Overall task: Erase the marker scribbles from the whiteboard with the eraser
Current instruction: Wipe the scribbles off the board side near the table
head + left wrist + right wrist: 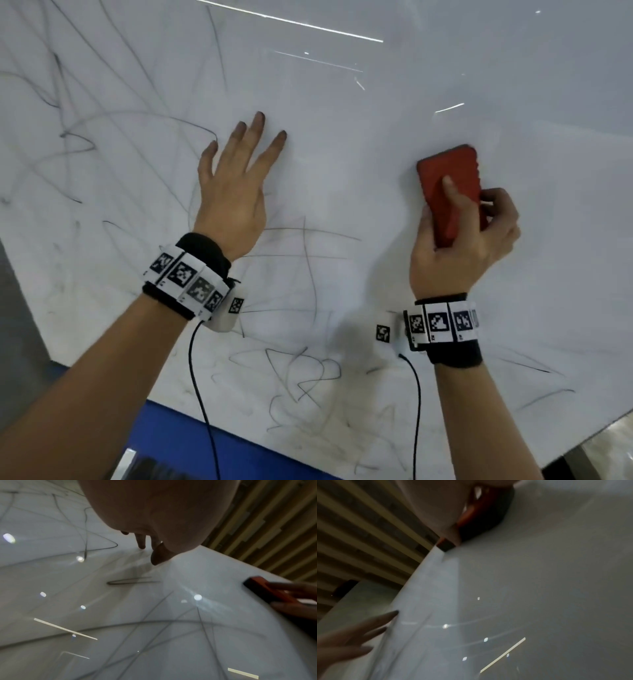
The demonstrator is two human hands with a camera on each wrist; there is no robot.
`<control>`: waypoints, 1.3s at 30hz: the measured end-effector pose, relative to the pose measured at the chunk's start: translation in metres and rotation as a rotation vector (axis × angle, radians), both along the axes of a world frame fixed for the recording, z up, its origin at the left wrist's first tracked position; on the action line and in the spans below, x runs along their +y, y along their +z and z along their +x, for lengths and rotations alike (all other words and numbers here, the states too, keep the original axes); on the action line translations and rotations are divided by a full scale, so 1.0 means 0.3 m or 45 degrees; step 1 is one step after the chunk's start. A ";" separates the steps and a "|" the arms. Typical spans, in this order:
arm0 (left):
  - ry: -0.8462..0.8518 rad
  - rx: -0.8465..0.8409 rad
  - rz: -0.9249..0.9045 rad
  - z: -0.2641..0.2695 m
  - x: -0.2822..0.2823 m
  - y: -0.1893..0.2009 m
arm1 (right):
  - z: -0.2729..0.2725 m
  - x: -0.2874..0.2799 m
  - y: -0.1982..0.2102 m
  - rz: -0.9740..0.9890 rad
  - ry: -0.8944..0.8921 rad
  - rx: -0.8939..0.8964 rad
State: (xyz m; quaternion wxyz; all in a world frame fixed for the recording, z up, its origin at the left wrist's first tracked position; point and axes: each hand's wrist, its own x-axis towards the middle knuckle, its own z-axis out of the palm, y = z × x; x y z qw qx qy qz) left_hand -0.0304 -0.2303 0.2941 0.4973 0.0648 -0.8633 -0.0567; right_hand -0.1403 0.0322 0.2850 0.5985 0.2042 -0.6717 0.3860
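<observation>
The whiteboard (pixel 342 144) lies flat and fills the head view. Grey marker scribbles (pixel 294 377) cover its left side and near edge; the area around the eraser looks clean. My right hand (pixel 459 240) grips the red eraser (pixel 448 185) with the thumb on top and fingers curled round its right side, its felt face on the board. The eraser (pixel 267 591) shows at the right of the left wrist view and the eraser (pixel 476 513) under the palm in the right wrist view. My left hand (pixel 236 178) rests flat on the board with fingers spread.
A blue surface (pixel 239 452) lies under the board's near edge. A grey floor strip (pixel 17 308) shows at the left. Slatted wooden panels (pixel 274 527) stand beyond the board's far edge. Thin black cables (pixel 202 394) hang from both wristbands.
</observation>
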 end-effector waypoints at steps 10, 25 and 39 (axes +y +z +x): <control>0.046 -0.100 -0.013 -0.041 0.004 -0.054 | 0.072 -0.110 -0.331 0.688 0.115 -0.050; -0.025 -0.135 -0.001 -0.016 -0.025 -0.046 | 0.120 -0.186 -0.614 1.169 0.234 -0.061; -0.092 -0.131 0.047 -0.016 -0.045 -0.052 | 0.101 -0.287 -0.421 0.762 0.106 -0.001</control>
